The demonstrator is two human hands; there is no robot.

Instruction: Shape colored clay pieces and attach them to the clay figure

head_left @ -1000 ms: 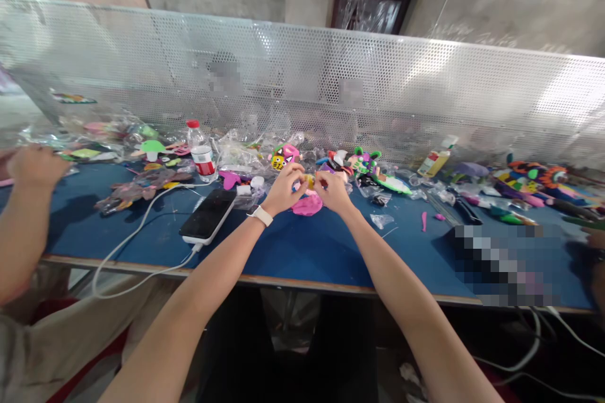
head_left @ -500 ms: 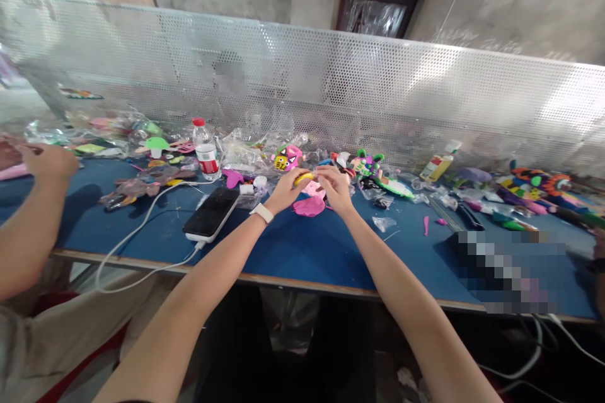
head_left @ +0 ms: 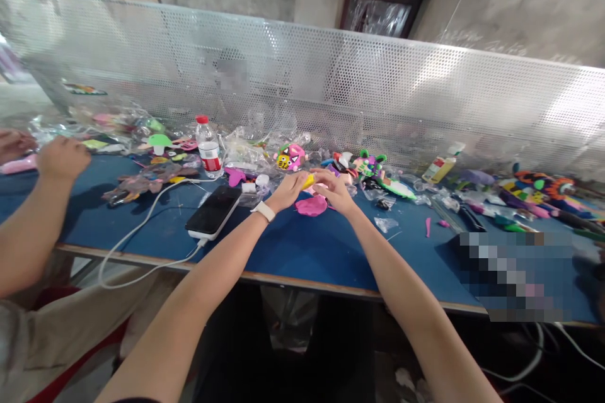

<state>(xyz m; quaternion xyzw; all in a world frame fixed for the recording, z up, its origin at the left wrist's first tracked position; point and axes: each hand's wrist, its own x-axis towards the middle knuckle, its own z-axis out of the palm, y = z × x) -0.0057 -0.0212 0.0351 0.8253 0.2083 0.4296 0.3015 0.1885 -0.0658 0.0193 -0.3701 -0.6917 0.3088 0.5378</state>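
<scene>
Both my hands meet over the middle of the blue table (head_left: 293,252). My left hand (head_left: 289,189), with a white watch on the wrist, pinches a small yellow piece (head_left: 308,181) between its fingertips. My right hand (head_left: 333,189) has its fingers curled towards the same yellow piece and touches it. A flat pink clay piece (head_left: 311,205) lies on the table just below my hands. A pink and yellow tiger-face figure (head_left: 289,157) stands behind them.
A black phone (head_left: 213,212) on a white charger cable (head_left: 137,227) lies left of my hands, near a water bottle (head_left: 208,147). Colourful clay figures (head_left: 373,170) and plastic bags line the perforated metal screen (head_left: 331,94). Another person's hand (head_left: 63,157) works at the far left.
My hands have stayed together on the yellow piece, shifting slightly. The other person's hand at the left moved a little to the right. The view drifted slightly.
</scene>
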